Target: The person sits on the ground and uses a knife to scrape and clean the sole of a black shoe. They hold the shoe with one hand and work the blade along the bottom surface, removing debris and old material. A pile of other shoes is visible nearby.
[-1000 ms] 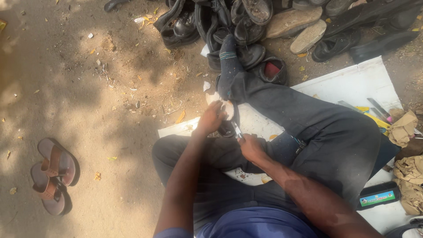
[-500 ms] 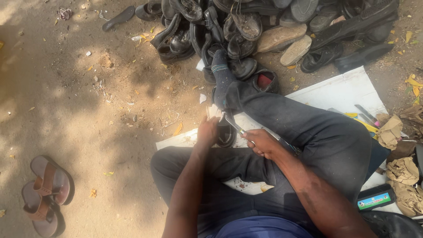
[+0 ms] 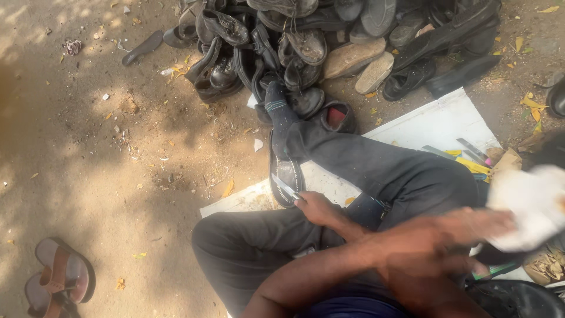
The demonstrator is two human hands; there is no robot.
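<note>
While the right hand (image 3: 318, 209) pinches a thin metal blade (image 3: 285, 187) against the black shoe (image 3: 286, 171) lying on the white board (image 3: 435, 121), it's best to hold it steady. The left hand (image 3: 485, 227) is at a white cloth (image 3: 529, 203); it's too blurry to tell its grip.

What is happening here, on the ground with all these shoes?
A person sits on sandy ground beside a pile of worn shoes. The right hand holds a thin metal blade against a black shoe that lies on a white board. The left hand, blurred, reaches across to a white cloth; whether it grips the cloth is unclear.
</note>
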